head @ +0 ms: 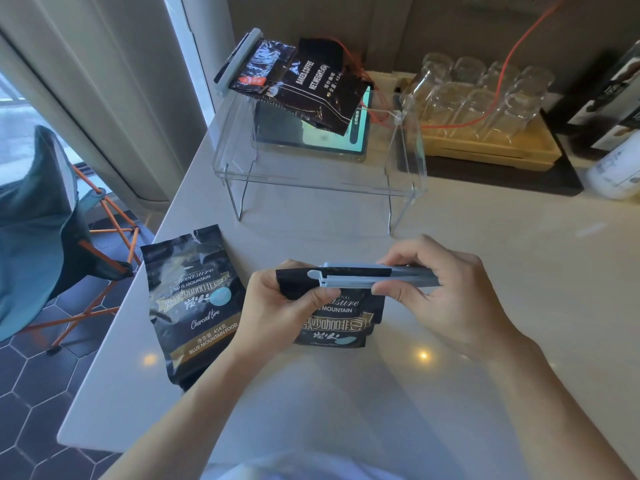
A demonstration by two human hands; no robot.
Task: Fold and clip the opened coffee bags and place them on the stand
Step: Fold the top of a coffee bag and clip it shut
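A black Blue Mountain coffee bag [341, 323] stands on the white counter in front of me, its top folded over. A light blue sealing clip [367, 276] lies along that fold. My left hand [277, 306] pinches the bag's folded left corner. My right hand [446, 289] grips the clip's right end. A second, opened black coffee bag [188, 306] lies flat to the left near the counter edge. A clear acrylic stand [318, 168] sits behind, and on its top lies a clipped dark coffee bag [304, 88] with its clip [235, 60] at the far left.
A tablet [311, 136] lies under the stand. At the back right a tray [485, 147] holds several upturned glasses, with a red cable [502, 71] over them. A white jar [616, 171] stands at the far right. A folding chair [52, 230] is left of the counter.
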